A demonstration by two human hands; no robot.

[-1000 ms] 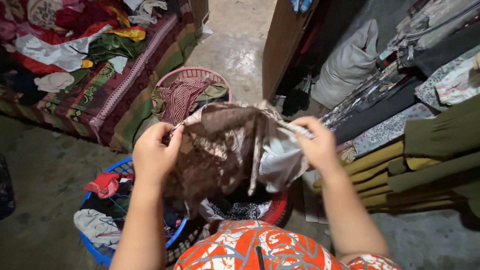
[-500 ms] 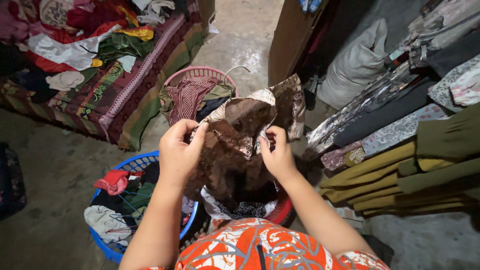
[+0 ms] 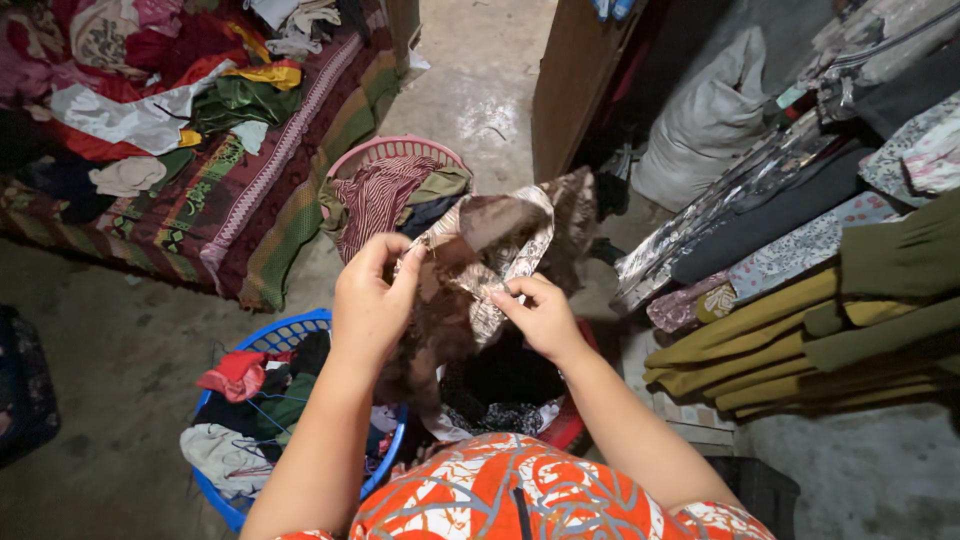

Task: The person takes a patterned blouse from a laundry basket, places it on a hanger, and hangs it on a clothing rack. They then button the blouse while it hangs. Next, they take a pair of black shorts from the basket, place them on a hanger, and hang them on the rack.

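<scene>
A brown patterned cloth (image 3: pixel 500 235) with pale printed edges hangs bunched in front of me. My left hand (image 3: pixel 372 300) pinches its upper left edge. My right hand (image 3: pixel 540 315) grips a pale strip of the same cloth close beside the left one. The cloth's lower part droops over a red basket (image 3: pixel 570 425) that holds dark and white-patterned garments. The far end of the cloth sticks up toward the wooden cupboard.
A blue basket (image 3: pixel 290 335) of mixed clothes stands at lower left; a pink basket (image 3: pixel 395 150) with striped cloth lies beyond. A clothes-strewn bed (image 3: pixel 180 190) fills upper left. Stacked folded fabrics (image 3: pixel 800 300) line the right, with a grey sack (image 3: pixel 700 130) and wooden cupboard (image 3: pixel 565 80).
My hands came together from wide apart, gathering the spread cloth into a bunch. The right hand slid left and down along the cloth's edge.
</scene>
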